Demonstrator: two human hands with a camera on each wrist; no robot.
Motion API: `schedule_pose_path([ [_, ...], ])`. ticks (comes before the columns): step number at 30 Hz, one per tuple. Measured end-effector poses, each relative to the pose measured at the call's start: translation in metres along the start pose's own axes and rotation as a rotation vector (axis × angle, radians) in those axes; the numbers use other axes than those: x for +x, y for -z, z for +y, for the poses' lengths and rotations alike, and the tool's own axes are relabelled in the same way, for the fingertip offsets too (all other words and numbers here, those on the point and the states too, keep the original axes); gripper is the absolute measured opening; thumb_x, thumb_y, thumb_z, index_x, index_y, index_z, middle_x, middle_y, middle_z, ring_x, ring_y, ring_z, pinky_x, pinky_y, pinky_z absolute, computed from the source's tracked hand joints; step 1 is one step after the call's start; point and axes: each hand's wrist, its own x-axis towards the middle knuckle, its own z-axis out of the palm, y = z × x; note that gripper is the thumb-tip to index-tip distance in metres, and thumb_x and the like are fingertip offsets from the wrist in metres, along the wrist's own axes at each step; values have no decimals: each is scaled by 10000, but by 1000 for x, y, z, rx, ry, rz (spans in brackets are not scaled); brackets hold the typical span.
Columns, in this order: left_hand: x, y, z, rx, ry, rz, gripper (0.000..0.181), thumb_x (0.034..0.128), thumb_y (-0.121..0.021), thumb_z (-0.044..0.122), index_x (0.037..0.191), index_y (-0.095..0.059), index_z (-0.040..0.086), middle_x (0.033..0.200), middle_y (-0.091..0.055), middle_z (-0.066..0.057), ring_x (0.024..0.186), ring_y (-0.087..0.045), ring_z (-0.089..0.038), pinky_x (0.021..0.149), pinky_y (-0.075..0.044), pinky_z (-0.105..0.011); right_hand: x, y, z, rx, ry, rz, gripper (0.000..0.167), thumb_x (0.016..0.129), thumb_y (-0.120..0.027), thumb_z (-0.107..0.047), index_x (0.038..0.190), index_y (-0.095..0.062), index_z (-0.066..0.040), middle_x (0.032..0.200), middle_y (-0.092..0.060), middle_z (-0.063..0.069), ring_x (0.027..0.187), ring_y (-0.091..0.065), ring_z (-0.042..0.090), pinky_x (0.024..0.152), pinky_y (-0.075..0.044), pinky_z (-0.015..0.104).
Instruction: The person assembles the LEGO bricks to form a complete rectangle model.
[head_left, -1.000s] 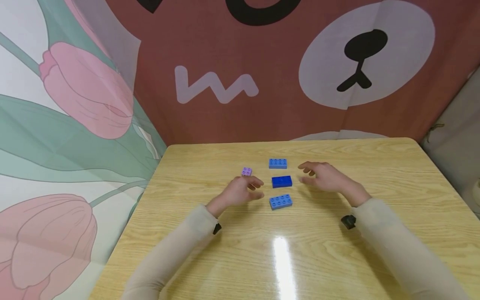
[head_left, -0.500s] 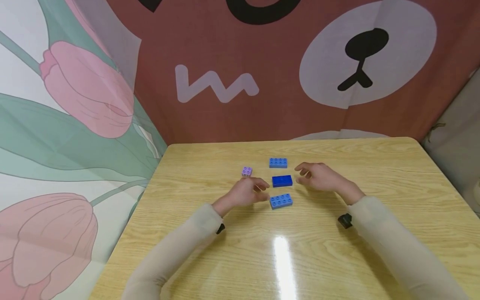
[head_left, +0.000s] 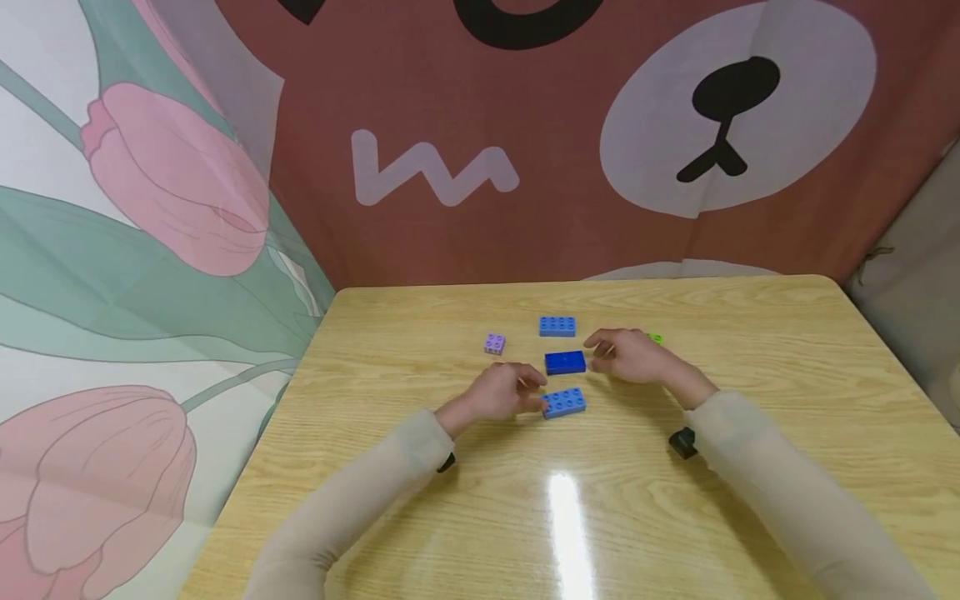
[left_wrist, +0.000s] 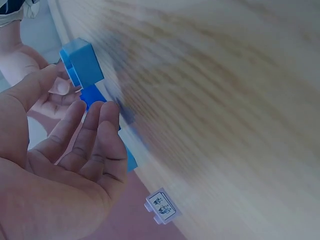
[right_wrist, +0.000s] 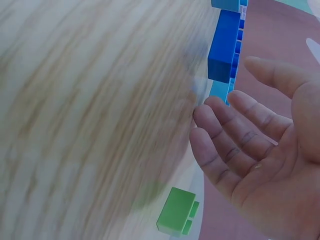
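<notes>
Three blue toy building bricks lie in a column on the wooden table: a far light blue brick (head_left: 557, 327), a dark blue brick (head_left: 565, 362) and a near light blue brick (head_left: 567, 402). On their left is my left hand (head_left: 501, 390), fingers loosely bent. Its thumb overlaps the left end of the near brick in the head view; whether it touches I cannot tell. My right hand (head_left: 632, 356) hovers just right of the dark blue brick. The right wrist view shows its fingers (right_wrist: 227, 127) relaxed, apart from the dark blue brick (right_wrist: 224, 47). Neither hand holds anything.
A small purple brick (head_left: 494, 344) lies beyond my left hand; a printed side of this purple brick (left_wrist: 162, 206) shows in the left wrist view. A green brick (head_left: 656, 339) sits behind my right hand, partly hidden. A curtain with a bear print (head_left: 450, 242) hangs behind the table.
My left hand has moved right and slightly nearer, up to the near light blue brick. My right hand has shifted left toward the dark blue brick, uncovering part of the green brick. The bricks stay put.
</notes>
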Motion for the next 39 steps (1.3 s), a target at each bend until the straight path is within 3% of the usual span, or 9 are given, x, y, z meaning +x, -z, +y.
schedule_pose_path([
  [14,3,-10,2,102,-26,-6,364,861,-796,348,1174,-710,184,1106,-749,46,985,-686,-64,844,-538,-193,8,-8,-5,-6,-15,-16,386,943,-692,-220,1285,-632,-52,1127,-727,126,1045,-686,293,894,-557,470],
  [26,4,-12,0,88,-51,8,324,867,-797,292,1158,-721,172,1065,-750,40,945,-680,-62,810,-533,-181,13,-11,-7,-32,-20,8,361,914,-724,-161,1249,-659,-47,1099,-729,130,1030,-682,298,888,-557,470],
  [39,2,-4,-8,42,9,19,309,878,-786,263,1169,-724,179,1108,-743,31,953,-673,-88,819,-542,-216,12,-11,-5,-28,-59,12,358,908,-726,-163,1246,-669,-56,1142,-724,140,1062,-678,309,917,-547,484],
])
